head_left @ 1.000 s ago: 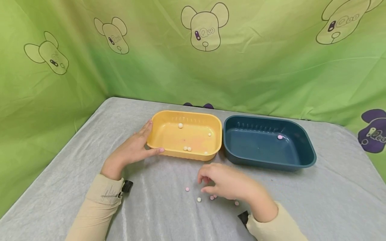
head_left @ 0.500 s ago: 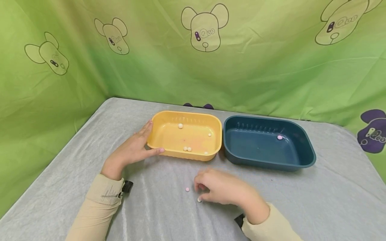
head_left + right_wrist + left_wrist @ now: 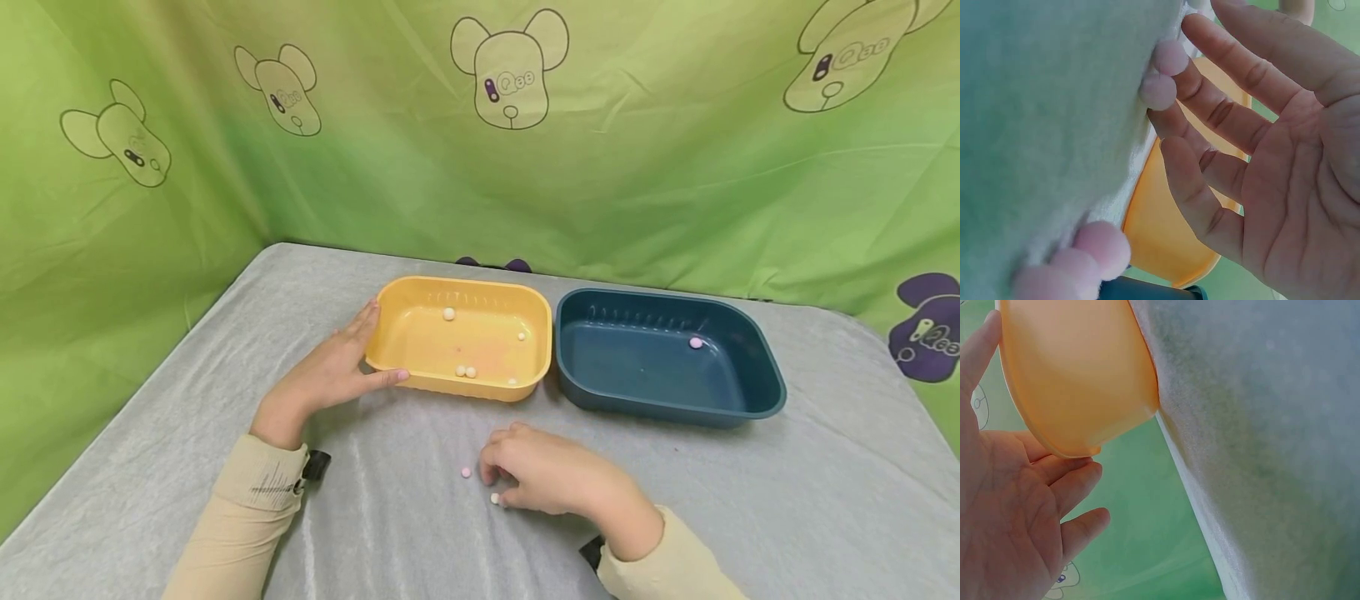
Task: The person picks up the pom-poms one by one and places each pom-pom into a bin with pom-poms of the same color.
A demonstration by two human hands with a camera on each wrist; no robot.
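My left hand [image 3: 330, 367] rests against the left end of the yellow bin [image 3: 457, 387], its thumb on the near rim and its fingers along the end wall. The left wrist view shows the palm standing off the bin [image 3: 1085, 375]. My right hand [image 3: 547, 471] is low over the table, fingers loosely bent, with a gap between thumb and index finger. A small white ball [image 3: 494, 498] lies by its thumb tip, and a pink ball [image 3: 466, 472] just left of its fingers. In the right wrist view, more pink balls [image 3: 1158, 92] lie beside the fingers, hidden from the head view.
Several white balls [image 3: 449, 314] are in the yellow bin. To its right stands a dark blue bin [image 3: 645, 407] with a pink ball [image 3: 696, 343] inside. Grey cloth [image 3: 405, 517] covers the table, and a green curtain [image 3: 375, 183] hangs behind and at the left.
My right hand has moved slightly left and down, so its thumb tip is now at the white ball. It now hides the pink balls below it. The left hand and both bins stay put.
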